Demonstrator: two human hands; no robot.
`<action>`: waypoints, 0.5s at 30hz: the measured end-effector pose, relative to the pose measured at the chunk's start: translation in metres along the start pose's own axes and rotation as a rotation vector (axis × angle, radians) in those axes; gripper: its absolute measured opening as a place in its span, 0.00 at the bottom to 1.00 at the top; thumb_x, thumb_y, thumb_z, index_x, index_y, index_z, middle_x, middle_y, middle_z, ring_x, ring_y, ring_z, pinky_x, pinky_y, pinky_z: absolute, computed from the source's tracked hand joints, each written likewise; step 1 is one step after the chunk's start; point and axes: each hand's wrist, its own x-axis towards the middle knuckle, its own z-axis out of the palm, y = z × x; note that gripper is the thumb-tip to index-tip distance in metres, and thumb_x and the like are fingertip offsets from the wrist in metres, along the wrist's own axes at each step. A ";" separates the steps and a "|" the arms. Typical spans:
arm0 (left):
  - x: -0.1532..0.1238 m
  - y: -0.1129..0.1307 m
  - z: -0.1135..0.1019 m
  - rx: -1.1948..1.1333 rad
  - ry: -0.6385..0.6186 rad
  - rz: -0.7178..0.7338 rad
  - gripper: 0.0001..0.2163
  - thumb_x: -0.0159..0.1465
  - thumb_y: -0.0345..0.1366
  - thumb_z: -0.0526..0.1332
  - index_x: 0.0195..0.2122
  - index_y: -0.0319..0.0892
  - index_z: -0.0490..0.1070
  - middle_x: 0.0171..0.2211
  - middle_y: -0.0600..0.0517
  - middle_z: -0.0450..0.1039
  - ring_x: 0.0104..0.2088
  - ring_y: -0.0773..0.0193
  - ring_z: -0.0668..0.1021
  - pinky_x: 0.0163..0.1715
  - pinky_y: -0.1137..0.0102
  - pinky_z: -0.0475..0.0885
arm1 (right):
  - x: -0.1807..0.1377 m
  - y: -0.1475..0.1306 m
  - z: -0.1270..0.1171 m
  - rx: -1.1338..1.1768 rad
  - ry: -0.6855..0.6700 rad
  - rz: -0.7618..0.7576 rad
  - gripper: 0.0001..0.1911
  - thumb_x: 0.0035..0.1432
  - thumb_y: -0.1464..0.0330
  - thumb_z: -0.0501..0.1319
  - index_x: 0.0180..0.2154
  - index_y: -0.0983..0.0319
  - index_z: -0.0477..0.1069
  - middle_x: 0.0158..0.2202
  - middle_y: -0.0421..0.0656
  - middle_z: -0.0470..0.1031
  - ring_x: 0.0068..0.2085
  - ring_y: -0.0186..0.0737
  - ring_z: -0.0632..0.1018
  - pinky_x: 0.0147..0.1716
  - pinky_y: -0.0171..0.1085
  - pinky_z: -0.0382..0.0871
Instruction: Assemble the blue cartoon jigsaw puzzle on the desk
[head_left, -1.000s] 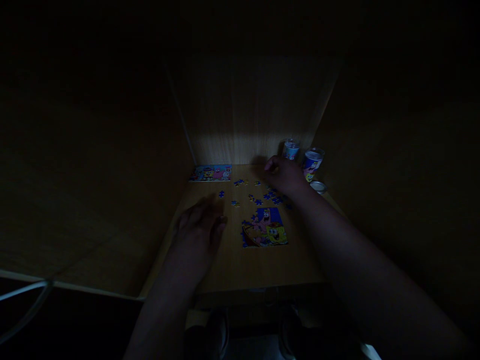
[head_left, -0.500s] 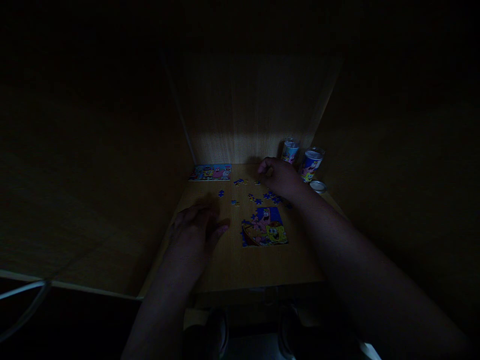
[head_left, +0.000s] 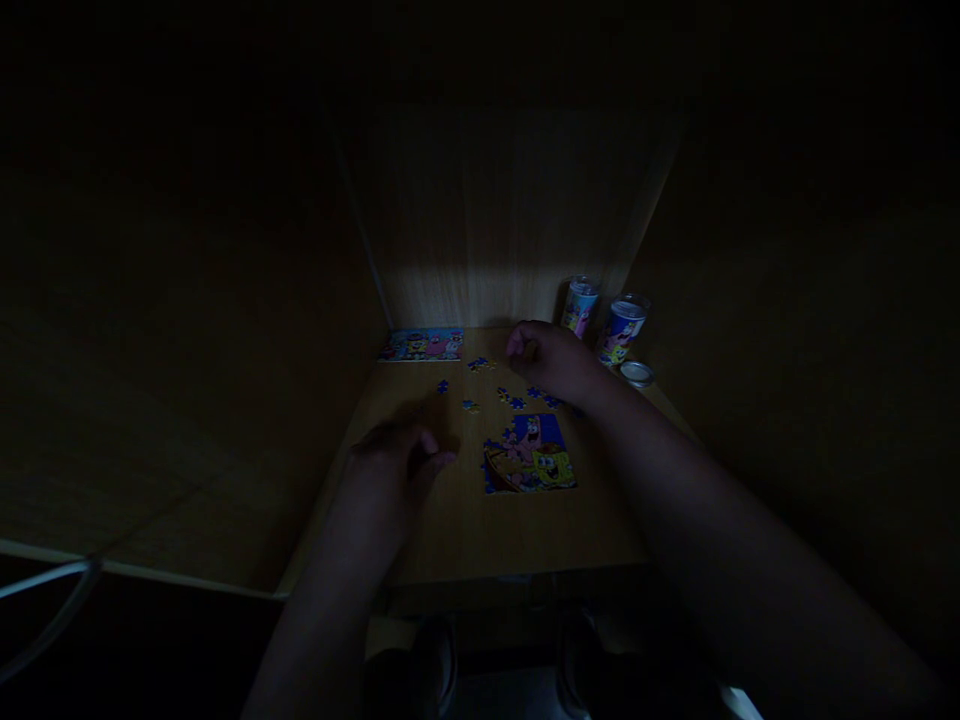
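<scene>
Though curled, right hand [head_left: 553, 354] near pieces [head_left: 533, 392]

Super dark on my head feed. I've got the left hand [head_left: 386, 475] left of center, thumb and finger apart, right hand [head_left: 553, 358] curled near loose puzzle pieces [head_left: 517, 403] mid-frame, part-built puzzle [head_left: 541, 462] below center.

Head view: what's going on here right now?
A person has both bare hands over a wooden desk with a partly joined jigsaw on it. The right hand is curled near the loose pieces beyond the jigsaw; the left hand is to the jigsaw's left, apart from it. It's too dark to tell whether either holds a piece. A cartoon picture lies back left, two cans stand back right.
</scene>
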 end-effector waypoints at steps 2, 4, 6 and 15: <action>-0.003 0.002 -0.002 -0.121 0.031 -0.081 0.09 0.68 0.45 0.69 0.34 0.48 0.77 0.35 0.52 0.84 0.36 0.55 0.83 0.39 0.62 0.75 | 0.000 -0.002 0.000 0.022 -0.016 0.008 0.09 0.57 0.78 0.64 0.37 0.59 0.76 0.38 0.40 0.81 0.41 0.40 0.80 0.43 0.37 0.70; -0.005 0.006 -0.004 -0.271 0.087 -0.140 0.11 0.68 0.48 0.69 0.35 0.48 0.78 0.35 0.53 0.85 0.36 0.56 0.84 0.38 0.64 0.77 | 0.000 -0.006 0.000 0.041 -0.034 0.017 0.08 0.58 0.77 0.64 0.38 0.59 0.76 0.38 0.39 0.82 0.41 0.39 0.80 0.43 0.37 0.71; -0.006 0.011 -0.004 -0.422 0.103 -0.166 0.12 0.68 0.50 0.69 0.38 0.47 0.80 0.36 0.51 0.86 0.38 0.56 0.85 0.39 0.65 0.79 | -0.001 -0.012 -0.002 0.122 -0.100 0.029 0.06 0.61 0.74 0.65 0.39 0.59 0.77 0.39 0.39 0.82 0.41 0.39 0.81 0.43 0.37 0.73; -0.006 0.024 0.007 -0.601 -0.035 -0.148 0.10 0.71 0.45 0.67 0.45 0.48 0.84 0.42 0.50 0.87 0.45 0.53 0.86 0.50 0.60 0.81 | -0.012 -0.035 -0.008 0.620 -0.802 0.054 0.12 0.62 0.62 0.74 0.45 0.60 0.82 0.42 0.40 0.85 0.41 0.36 0.82 0.42 0.34 0.75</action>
